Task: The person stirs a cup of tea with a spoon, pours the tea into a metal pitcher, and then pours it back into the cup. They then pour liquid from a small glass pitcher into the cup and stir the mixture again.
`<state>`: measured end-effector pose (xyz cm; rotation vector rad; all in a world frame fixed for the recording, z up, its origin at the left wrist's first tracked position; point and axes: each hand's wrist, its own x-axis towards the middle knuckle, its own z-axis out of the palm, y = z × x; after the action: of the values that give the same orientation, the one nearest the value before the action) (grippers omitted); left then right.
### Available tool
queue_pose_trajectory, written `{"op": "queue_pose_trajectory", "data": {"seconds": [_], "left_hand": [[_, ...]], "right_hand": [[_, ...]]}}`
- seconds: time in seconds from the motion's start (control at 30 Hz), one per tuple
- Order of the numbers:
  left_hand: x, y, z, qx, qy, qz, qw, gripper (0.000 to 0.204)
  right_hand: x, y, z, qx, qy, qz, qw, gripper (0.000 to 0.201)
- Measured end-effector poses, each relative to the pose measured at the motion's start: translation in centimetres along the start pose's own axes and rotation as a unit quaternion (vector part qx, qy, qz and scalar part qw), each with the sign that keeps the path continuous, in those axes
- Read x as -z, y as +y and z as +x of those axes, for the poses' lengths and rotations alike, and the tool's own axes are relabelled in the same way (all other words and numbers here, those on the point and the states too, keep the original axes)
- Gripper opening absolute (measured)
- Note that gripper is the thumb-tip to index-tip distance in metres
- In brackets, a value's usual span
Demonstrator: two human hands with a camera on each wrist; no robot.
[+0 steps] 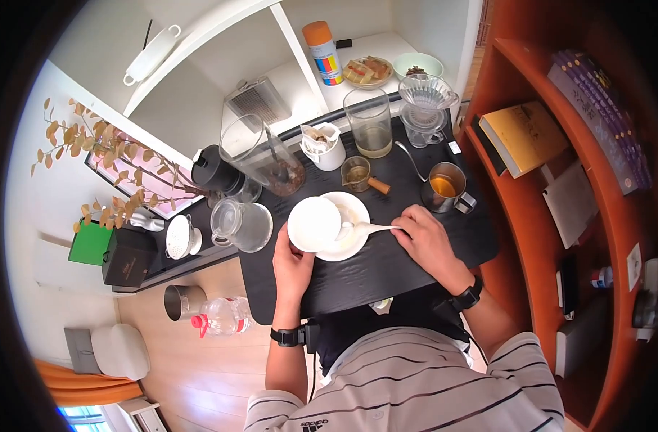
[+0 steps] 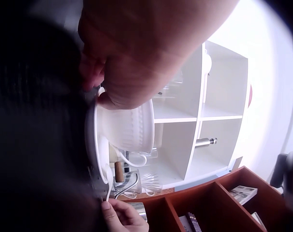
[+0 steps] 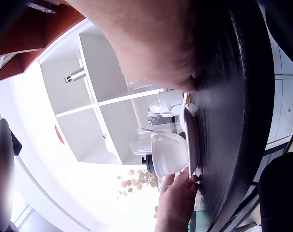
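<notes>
so i've got both hands on one little set here. my left hand point(image 1: 293, 272) is gripping the saucer point(image 1: 352, 249) by its rim, thumb on top, tucked right by the cup point(image 1: 313, 225). can't really tell if the thumb touches the cup too. my right hand point(image 1: 428, 241) has the spoon point(image 1: 377, 228) pinched by the end of its handle, with the other end resting on the saucer beside the cup's handle.

the cup stands upright on the saucer, toward my left hand, and the whole lot is near my edge of the black desk point(image 1: 343, 291).

around it: a glass pot point(image 1: 244, 225) just off to the left, then a small jug point(image 1: 356, 173) with a wooden grip just behind the saucer. over on the right there's a metal mug point(image 1: 445, 187) with amber liquid in it, a bent metal spoon point(image 1: 412, 160) right next to it. farther back are a white mug point(image 1: 323, 149), a tall glass point(image 1: 368, 124) and a clear dripper point(image 1: 425, 108). the orange-capped spray can point(image 1: 322, 54) is on the white shelf point(image 1: 300, 81) behind.
</notes>
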<state>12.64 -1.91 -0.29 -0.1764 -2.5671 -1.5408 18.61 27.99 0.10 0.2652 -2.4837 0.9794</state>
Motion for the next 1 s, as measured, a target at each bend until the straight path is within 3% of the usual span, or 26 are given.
{"op": "queue_pose_trajectory", "data": {"seconds": [1.0], "left_hand": [[-0.2, -1.2, -0.6, -0.039, -0.008, 0.022, 0.999, 0.034]], "right_hand": [[0.0, -0.3, 0.0, 0.005, 0.007, -0.008, 1.000, 0.015]]}}
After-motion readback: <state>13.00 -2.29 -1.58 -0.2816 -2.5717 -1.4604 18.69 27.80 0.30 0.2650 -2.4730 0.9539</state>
